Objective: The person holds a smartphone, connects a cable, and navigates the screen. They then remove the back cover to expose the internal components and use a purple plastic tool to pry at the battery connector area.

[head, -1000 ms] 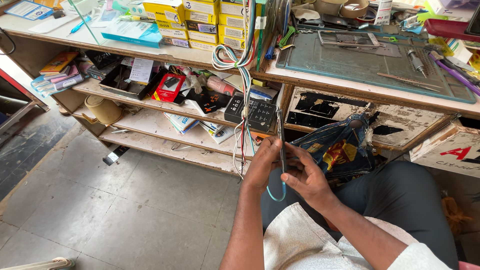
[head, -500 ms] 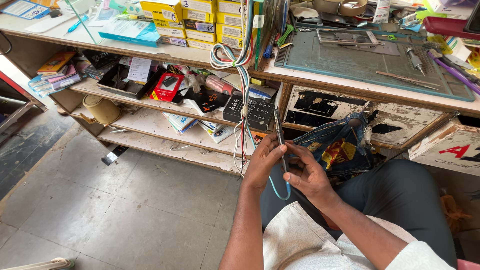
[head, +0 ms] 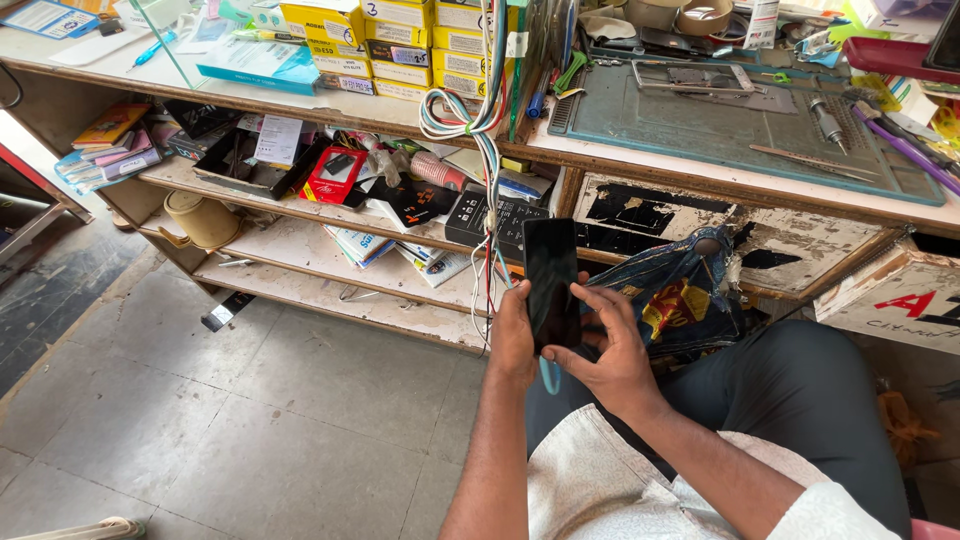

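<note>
Black phone (head: 551, 280) clamped in both hands, left (head: 513, 335), right (head: 612, 355); yellow boxes (head: 400, 30) stacked above.

Bench (head: 300, 100) w/ grey mat (head: 720, 130), yellow boxes (head: 330, 25).

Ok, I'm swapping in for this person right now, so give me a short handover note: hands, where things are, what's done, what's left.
Left hand: grips the left edge of the black phone, held upright with its dark screen facing up.
Right hand: steadies the phone's right side.
Phone sits above the lap, in front of the hanging wire bundle and shelves.
Done: phone is in hand.
Left: the teal work mat holds tools, untouched.
</note>
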